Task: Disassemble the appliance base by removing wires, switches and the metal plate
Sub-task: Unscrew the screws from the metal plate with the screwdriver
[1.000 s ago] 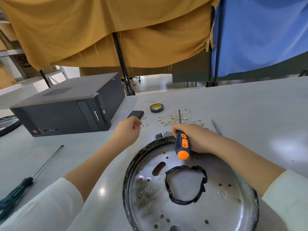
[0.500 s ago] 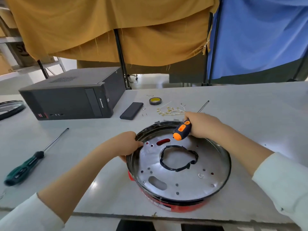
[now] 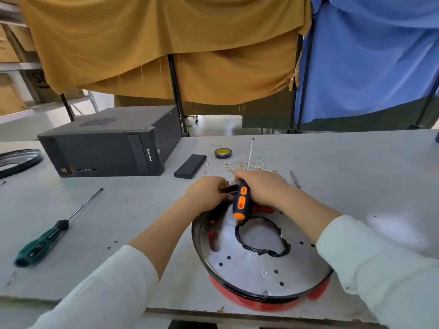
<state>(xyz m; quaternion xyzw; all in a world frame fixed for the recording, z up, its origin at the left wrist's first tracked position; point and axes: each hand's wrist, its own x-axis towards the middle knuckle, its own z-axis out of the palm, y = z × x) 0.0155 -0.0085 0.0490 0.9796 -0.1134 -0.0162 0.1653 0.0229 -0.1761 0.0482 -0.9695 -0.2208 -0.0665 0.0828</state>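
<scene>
The round appliance base (image 3: 261,298), red outside, lies near the table's front edge with its shiny metal plate (image 3: 242,262) facing up, dotted with holes. A black taped ring (image 3: 263,251) sits around the plate's centre opening. My right hand (image 3: 261,186) grips an orange and dark blue screwdriver (image 3: 241,203), handle pointing toward me, shaft pointing away. My left hand (image 3: 209,192) is at the base's far rim, fingers pinched on a small dark part (image 3: 226,188) beside the screwdriver. What the part is stays unclear.
A black computer tower (image 3: 111,148) lies at the back left, a dark phone (image 3: 190,166) and a tape roll (image 3: 222,153) beside it. Loose wires with brass terminals (image 3: 247,165) lie behind my hands. A green screwdriver (image 3: 50,233) rests at the left. A black ring (image 3: 19,160) sits far left.
My left hand moved from the base's left rim to its far rim and pinched a small part. My right hand turned the screwdriver so its shaft points away. The view shifted.
</scene>
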